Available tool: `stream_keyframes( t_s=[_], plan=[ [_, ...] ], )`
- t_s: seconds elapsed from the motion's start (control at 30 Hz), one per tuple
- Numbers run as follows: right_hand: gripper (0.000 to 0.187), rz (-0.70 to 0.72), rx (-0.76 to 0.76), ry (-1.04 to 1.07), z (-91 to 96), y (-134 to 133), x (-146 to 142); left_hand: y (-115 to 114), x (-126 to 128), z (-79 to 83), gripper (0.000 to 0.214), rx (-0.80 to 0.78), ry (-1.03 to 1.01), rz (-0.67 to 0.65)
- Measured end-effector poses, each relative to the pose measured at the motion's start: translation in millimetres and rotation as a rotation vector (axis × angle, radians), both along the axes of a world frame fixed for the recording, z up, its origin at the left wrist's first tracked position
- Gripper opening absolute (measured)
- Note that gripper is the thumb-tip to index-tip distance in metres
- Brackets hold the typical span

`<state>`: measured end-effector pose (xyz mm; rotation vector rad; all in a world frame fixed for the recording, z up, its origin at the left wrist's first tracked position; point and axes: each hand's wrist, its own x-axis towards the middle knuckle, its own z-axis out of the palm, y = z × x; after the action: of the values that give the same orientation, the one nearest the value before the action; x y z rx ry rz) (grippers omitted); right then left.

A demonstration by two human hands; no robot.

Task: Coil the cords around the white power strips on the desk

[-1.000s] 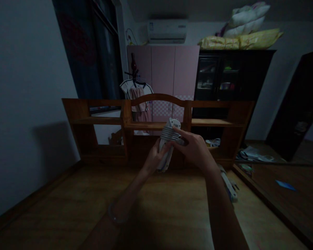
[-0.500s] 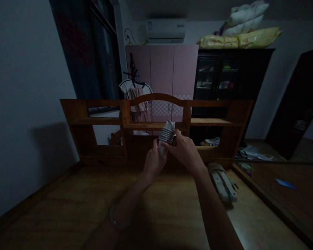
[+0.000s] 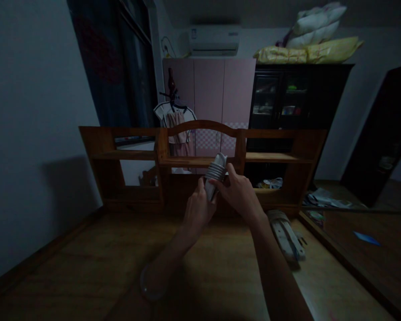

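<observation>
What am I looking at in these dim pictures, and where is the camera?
The camera sits on a person's head, looking forward and down, so the two bare arms reaching in are that person's own. The left hand and right hand together grip a white oblong object wound with cord, above a brown wooden surface. Behind it stands a wooden shelf unit. To the right, a pale long flat object lies on the surface; dim light hides what it is.

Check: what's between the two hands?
Head view: a white device wound with cord, left hand below it, right hand at its side, both touching it.
</observation>
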<state>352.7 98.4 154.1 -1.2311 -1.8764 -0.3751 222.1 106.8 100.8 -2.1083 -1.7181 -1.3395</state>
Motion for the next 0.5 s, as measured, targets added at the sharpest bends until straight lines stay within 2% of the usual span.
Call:
stream_keyframes(
  t_s=[0.13, 0.27, 0.5],
  plan=[
    [0.043, 0.004, 0.019, 0.076, -2.1, 2.7, -1.6, -1.0, -1.1, 0.8, 0.06, -0.004, 0.011, 0.037],
    [0.055, 0.025, 0.048, 0.071, -0.8, 0.3, -7.7, -1.3, -6.8, 1.5, 0.061, -0.011, 0.049, -0.009],
    [0.05, 0.044, 0.051, -0.032, 3.4, -4.9, -5.6, -7.7, -2.7, 3.3, 0.065, -0.003, 0.068, 0.032]
  ],
)
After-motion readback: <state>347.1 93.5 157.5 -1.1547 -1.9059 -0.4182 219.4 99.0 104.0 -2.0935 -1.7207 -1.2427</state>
